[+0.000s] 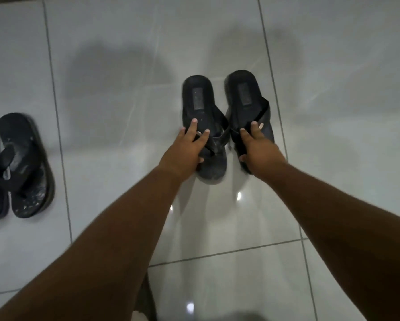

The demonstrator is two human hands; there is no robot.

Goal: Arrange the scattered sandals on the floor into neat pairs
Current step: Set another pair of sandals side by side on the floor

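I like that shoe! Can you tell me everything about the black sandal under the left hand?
The black thong-strap sandal under the left hand looks like dark rubber or foam, with a grey rectangular label on its heel end. It lies sole-down on the glossy pale tiled floor, beside its matching black sandal, a narrow gap between them. The left hand grips it at the strap, fingers spread on the footbed.
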